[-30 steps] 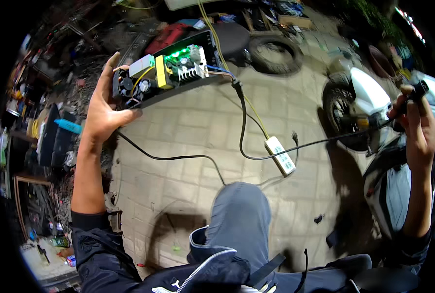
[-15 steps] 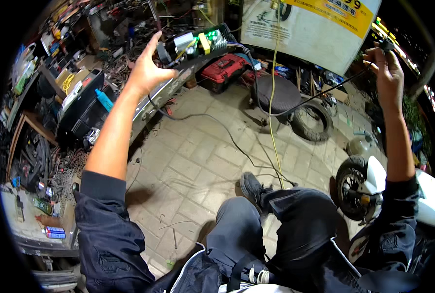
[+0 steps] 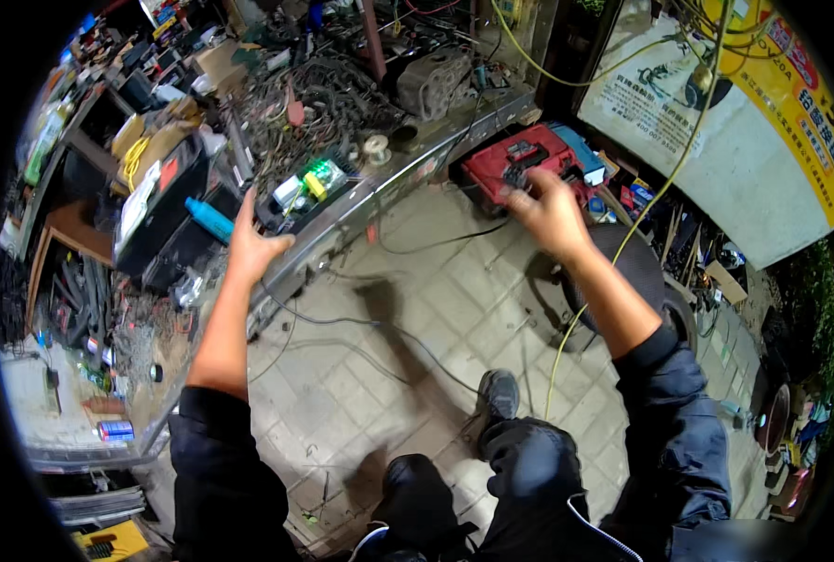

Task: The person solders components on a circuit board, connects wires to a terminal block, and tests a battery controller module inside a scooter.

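Circuit unit (image 3: 314, 187), lit green, was seen at the edge of the worktop (image 3: 403, 176), its long axis slanted roughly along that edge, its lit end pointed up and right, away from the left hand (image 3: 254, 245). Its near end was held between spread fingers and thumb; a dark connector (image 3: 514, 176) was pinched by the right hand's (image 3: 550, 214) fingers, before a red case (image 3: 492, 164)

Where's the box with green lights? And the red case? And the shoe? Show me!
Box with green lights (image 3: 315, 185): head view, on the yellow block among its parts.
Red case (image 3: 488, 172): head view, on its red shell.
Shoe (image 3: 499, 393): head view, on its upper side.
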`<state>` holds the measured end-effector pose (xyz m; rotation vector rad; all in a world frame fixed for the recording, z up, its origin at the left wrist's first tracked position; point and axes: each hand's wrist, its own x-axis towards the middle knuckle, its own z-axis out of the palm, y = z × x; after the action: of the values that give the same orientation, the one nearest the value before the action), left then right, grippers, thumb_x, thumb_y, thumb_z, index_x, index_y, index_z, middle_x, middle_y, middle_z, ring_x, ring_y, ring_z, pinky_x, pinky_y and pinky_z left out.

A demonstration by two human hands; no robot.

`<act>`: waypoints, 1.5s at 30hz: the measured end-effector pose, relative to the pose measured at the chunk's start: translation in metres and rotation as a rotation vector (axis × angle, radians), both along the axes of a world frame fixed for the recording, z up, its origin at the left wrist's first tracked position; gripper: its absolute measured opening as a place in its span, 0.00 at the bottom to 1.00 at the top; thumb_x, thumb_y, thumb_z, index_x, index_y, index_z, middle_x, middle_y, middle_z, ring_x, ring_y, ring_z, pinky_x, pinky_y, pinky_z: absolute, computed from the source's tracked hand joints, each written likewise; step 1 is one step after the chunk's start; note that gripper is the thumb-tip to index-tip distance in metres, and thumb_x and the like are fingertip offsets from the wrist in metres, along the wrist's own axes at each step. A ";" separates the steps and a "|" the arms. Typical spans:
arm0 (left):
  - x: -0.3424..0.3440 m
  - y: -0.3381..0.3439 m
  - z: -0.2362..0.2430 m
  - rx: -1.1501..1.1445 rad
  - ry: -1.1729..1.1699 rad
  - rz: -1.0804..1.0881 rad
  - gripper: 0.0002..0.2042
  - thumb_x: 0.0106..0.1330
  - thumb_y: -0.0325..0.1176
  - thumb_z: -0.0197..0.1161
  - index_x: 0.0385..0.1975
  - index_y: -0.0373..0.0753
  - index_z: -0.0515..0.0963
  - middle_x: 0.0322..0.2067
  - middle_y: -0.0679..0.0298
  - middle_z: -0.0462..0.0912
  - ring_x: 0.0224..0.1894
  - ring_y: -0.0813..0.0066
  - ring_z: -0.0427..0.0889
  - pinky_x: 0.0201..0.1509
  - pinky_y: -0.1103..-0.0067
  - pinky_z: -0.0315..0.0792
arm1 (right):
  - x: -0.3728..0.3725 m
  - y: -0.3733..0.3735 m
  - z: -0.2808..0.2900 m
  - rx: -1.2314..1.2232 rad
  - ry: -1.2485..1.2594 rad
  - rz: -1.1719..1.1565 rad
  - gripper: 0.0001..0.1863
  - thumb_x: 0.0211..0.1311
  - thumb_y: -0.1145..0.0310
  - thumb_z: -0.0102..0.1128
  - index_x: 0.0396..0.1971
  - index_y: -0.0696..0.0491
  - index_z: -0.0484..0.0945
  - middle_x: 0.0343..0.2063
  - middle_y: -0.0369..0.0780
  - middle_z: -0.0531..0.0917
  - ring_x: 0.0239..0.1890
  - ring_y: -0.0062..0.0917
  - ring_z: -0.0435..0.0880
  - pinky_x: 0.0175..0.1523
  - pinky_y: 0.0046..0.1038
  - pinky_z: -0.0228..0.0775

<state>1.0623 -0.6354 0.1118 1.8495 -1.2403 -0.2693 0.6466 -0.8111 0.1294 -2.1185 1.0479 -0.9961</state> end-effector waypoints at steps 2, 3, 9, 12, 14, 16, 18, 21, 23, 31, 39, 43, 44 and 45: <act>0.015 -0.009 -0.013 0.015 -0.039 -0.010 0.50 0.36 0.23 0.74 0.66 0.33 0.55 0.55 0.50 0.71 0.57 0.66 0.71 0.61 0.75 0.65 | 0.022 -0.028 -0.057 0.124 0.089 0.060 0.17 0.46 0.65 0.67 0.33 0.60 0.77 0.32 0.53 0.79 0.38 0.45 0.80 0.43 0.39 0.72; 0.020 -0.022 -0.027 -0.010 0.141 0.004 0.50 0.37 0.20 0.72 0.67 0.32 0.53 0.56 0.50 0.70 0.58 0.66 0.71 0.60 0.75 0.67 | 0.024 -0.042 -0.082 0.145 0.071 0.073 0.16 0.45 0.66 0.68 0.32 0.60 0.77 0.32 0.53 0.79 0.38 0.46 0.79 0.43 0.38 0.71; 0.064 -0.046 -0.110 -0.185 0.552 -0.019 0.51 0.42 0.11 0.64 0.69 0.34 0.44 0.59 0.50 0.66 0.58 0.65 0.71 0.58 0.74 0.69 | 0.067 -0.108 -0.203 0.360 0.302 0.066 0.19 0.48 0.63 0.68 0.37 0.61 0.79 0.36 0.52 0.82 0.41 0.42 0.82 0.45 0.37 0.72; 0.056 -0.068 -0.112 -0.155 0.479 0.019 0.51 0.40 0.13 0.66 0.69 0.34 0.46 0.58 0.51 0.67 0.58 0.64 0.70 0.61 0.73 0.66 | 0.077 -0.168 -0.224 0.250 0.522 0.271 0.20 0.49 0.62 0.67 0.39 0.59 0.78 0.38 0.51 0.82 0.41 0.42 0.82 0.46 0.37 0.73; 0.074 -0.058 -0.135 -0.082 0.072 0.114 0.53 0.37 0.17 0.69 0.68 0.34 0.48 0.56 0.52 0.69 0.57 0.62 0.71 0.62 0.72 0.64 | 0.081 -0.197 -0.220 0.232 0.482 0.434 0.20 0.47 0.61 0.67 0.37 0.58 0.79 0.34 0.50 0.82 0.40 0.43 0.81 0.46 0.38 0.72; 0.071 -0.060 -0.133 -0.089 0.146 0.148 0.54 0.34 0.19 0.71 0.69 0.34 0.48 0.56 0.51 0.70 0.57 0.61 0.70 0.65 0.73 0.59 | 0.080 -0.225 -0.199 0.248 0.538 0.471 0.19 0.46 0.60 0.66 0.36 0.57 0.80 0.33 0.49 0.82 0.39 0.43 0.81 0.45 0.38 0.72; 0.056 -0.070 -0.128 -0.096 0.146 0.158 0.55 0.35 0.18 0.71 0.69 0.34 0.47 0.57 0.51 0.68 0.59 0.62 0.68 0.66 0.73 0.57 | 0.057 -0.265 -0.176 0.304 0.638 0.364 0.19 0.47 0.58 0.66 0.37 0.54 0.81 0.36 0.47 0.82 0.39 0.40 0.81 0.43 0.37 0.73; 0.056 -0.068 -0.131 -0.086 0.242 0.178 0.55 0.36 0.17 0.69 0.70 0.34 0.44 0.61 0.51 0.63 0.62 0.61 0.65 0.67 0.74 0.55 | 0.033 -0.312 -0.131 0.088 0.464 0.147 0.15 0.53 0.62 0.63 0.36 0.57 0.81 0.27 0.44 0.83 0.30 0.32 0.82 0.37 0.32 0.74; 0.070 -0.061 -0.144 -0.166 0.237 0.119 0.55 0.37 0.16 0.68 0.70 0.34 0.42 0.63 0.51 0.60 0.63 0.61 0.63 0.68 0.73 0.54 | 0.047 -0.338 -0.092 0.122 0.335 -0.001 0.15 0.55 0.63 0.64 0.36 0.59 0.80 0.28 0.45 0.83 0.29 0.29 0.82 0.38 0.29 0.73; 0.091 -0.077 -0.159 0.021 0.084 0.273 0.53 0.41 0.25 0.73 0.70 0.40 0.48 0.60 0.53 0.67 0.61 0.62 0.66 0.66 0.72 0.58 | 0.114 -0.402 -0.107 -0.358 0.335 0.000 0.32 0.52 0.60 0.69 0.58 0.49 0.69 0.45 0.51 0.80 0.48 0.48 0.78 0.51 0.39 0.71; 0.076 -0.084 -0.124 0.246 -0.027 0.297 0.56 0.42 0.33 0.76 0.70 0.36 0.44 0.64 0.46 0.61 0.65 0.56 0.63 0.68 0.71 0.57 | 0.117 -0.425 -0.140 -0.353 -0.264 0.053 0.15 0.58 0.75 0.60 0.46 0.59 0.78 0.38 0.41 0.82 0.39 0.24 0.79 0.45 0.25 0.71; 0.056 -0.079 -0.094 0.385 -0.142 0.344 0.52 0.44 0.34 0.76 0.68 0.31 0.47 0.63 0.42 0.60 0.66 0.49 0.60 0.69 0.68 0.55 | 0.121 -0.400 -0.115 -0.110 -0.439 0.041 0.12 0.61 0.72 0.59 0.43 0.60 0.78 0.32 0.35 0.79 0.29 0.15 0.73 0.33 0.21 0.67; 0.050 -0.077 -0.087 0.366 -0.166 0.346 0.51 0.44 0.33 0.75 0.67 0.30 0.48 0.63 0.42 0.60 0.66 0.49 0.60 0.69 0.68 0.55 | 0.115 -0.402 -0.112 -0.095 -0.401 -0.003 0.11 0.61 0.70 0.59 0.41 0.60 0.79 0.31 0.34 0.79 0.28 0.16 0.72 0.32 0.21 0.65; 0.045 -0.074 -0.083 0.353 -0.183 0.346 0.50 0.45 0.33 0.75 0.67 0.29 0.49 0.63 0.42 0.60 0.66 0.49 0.60 0.69 0.68 0.55 | 0.115 -0.392 -0.106 -0.090 -0.408 -0.039 0.12 0.61 0.68 0.58 0.41 0.60 0.79 0.29 0.34 0.79 0.27 0.16 0.72 0.31 0.21 0.65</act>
<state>1.1070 -0.7094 0.0285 2.4009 -1.0118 -0.1350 0.7617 -1.2026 0.0230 -1.8554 0.8539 -1.4421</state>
